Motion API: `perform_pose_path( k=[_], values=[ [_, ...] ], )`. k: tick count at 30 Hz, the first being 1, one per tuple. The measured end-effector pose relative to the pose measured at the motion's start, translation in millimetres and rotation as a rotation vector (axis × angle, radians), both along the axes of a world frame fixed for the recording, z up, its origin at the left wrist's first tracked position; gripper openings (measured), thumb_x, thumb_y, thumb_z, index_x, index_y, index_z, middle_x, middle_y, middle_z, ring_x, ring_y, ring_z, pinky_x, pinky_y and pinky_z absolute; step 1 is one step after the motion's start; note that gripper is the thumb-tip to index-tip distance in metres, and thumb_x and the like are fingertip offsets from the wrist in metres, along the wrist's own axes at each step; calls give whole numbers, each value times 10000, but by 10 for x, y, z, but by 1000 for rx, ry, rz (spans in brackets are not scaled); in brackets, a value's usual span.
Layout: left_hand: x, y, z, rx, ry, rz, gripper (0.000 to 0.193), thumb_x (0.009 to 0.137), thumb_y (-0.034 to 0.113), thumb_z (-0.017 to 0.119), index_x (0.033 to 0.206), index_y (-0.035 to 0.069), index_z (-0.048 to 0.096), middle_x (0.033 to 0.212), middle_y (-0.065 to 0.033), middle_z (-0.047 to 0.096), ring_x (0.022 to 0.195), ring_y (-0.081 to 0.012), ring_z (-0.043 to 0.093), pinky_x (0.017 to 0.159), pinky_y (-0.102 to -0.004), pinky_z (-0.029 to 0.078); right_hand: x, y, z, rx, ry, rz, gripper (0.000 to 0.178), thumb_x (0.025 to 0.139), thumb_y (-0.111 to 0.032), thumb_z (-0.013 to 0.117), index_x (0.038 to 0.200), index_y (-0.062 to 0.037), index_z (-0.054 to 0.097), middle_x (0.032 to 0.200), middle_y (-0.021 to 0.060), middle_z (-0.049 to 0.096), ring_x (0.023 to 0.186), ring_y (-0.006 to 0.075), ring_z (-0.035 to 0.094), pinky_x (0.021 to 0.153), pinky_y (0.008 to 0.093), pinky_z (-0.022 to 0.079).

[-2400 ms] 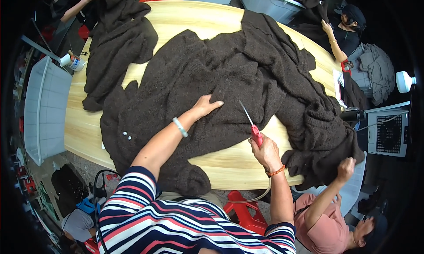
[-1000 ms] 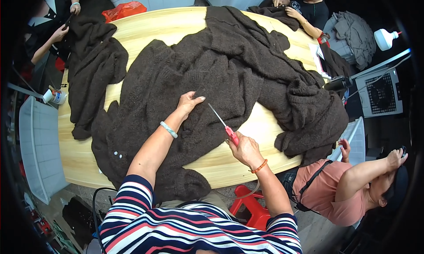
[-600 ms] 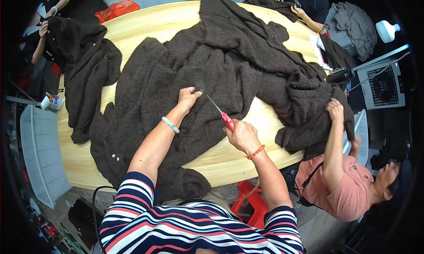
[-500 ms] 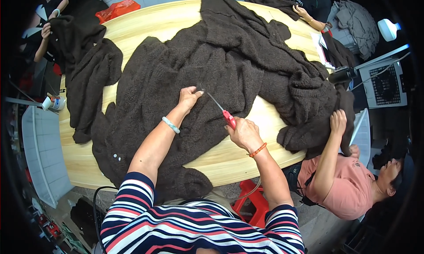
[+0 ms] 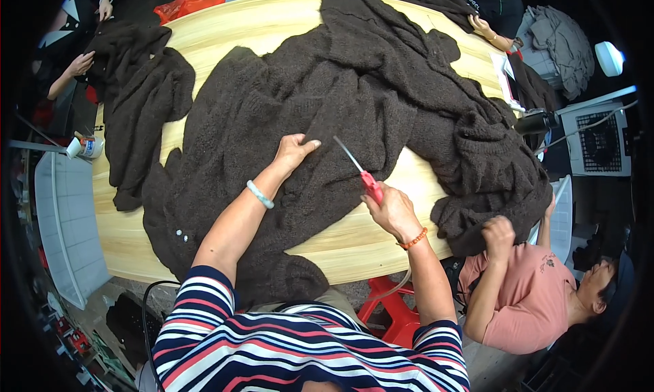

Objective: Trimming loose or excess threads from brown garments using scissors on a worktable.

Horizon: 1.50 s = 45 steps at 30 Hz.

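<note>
A dark brown knitted garment point(image 5: 245, 126) lies in thick folds across the table in front of me. My left hand point(image 5: 293, 153) pinches a bit of its knit near the middle, with a pale bracelet on the wrist. In my right hand point(image 5: 395, 211) is a red-handled tool point(image 5: 370, 184) with a long, thin metal shaft. Its tip points up and left, just above the fabric and a little right of my left fingertips. A thin tube or cord point(image 5: 398, 288) hangs below my right wrist; where it joins is hidden. Two small white bits point(image 5: 180, 234) show on the lower left of the cloth.
Co-workers handle brown knits around the table point(image 5: 269, 27): one in a pink shirt point(image 5: 524, 300) at right, others at far left and far right. A red plastic bag point(image 5: 191, 6) lies at the back. A red stool point(image 5: 392, 310) stands below the front edge; a white bin point(image 5: 65, 222) is at left.
My right hand has drawn the tool slightly right and down, away from my left fingers. The pink-shirted co-worker's hand has come lower and nearer. At far left, a co-worker's hands have moved apart.
</note>
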<state>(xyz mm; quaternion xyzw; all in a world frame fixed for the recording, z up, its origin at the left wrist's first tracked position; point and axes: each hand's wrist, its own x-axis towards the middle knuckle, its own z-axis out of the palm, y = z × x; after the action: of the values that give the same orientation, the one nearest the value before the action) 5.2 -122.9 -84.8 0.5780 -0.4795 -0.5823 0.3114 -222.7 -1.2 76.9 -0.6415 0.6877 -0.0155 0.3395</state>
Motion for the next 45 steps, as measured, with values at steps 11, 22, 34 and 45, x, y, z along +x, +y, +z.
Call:
perform_pose_path(
  k=[11, 22, 34, 45],
  values=[
    [140, 499, 111, -58, 23, 53, 133, 826, 78, 686, 849, -50, 656, 758, -5, 630, 705, -61, 536, 607, -242, 442, 233, 416, 88, 47, 69, 270, 243, 840, -287, 638, 919, -57, 638, 704, 194, 650, 691, 377, 652, 670, 452, 521],
    [77, 512, 127, 37, 273, 182, 213, 833, 86, 698, 995, -47, 660, 855, -57, 667, 779, -92, 584, 689, -253, 473, 194, 386, 130, 3, 27, 117, 214, 865, -246, 600, 967, -57, 594, 701, 219, 642, 702, 400, 649, 674, 487, 512],
    [10, 277, 137, -11, 70, 104, 103, 810, 71, 712, 786, -12, 657, 741, 31, 615, 650, -44, 504, 561, -238, 421, 228, 111, 42, -38, 131, 135, 239, 860, -263, 610, 914, -30, 618, 733, 218, 654, 750, 399, 657, 713, 478, 519],
    [128, 281, 105, 9, 71, 68, 114, 825, 75, 708, 855, -31, 682, 810, 5, 662, 684, -52, 551, 596, -229, 454, 256, 113, 34, -1, 110, 208, 272, 861, -283, 616, 939, -23, 617, 759, 220, 664, 769, 389, 666, 724, 472, 528]
  ],
)
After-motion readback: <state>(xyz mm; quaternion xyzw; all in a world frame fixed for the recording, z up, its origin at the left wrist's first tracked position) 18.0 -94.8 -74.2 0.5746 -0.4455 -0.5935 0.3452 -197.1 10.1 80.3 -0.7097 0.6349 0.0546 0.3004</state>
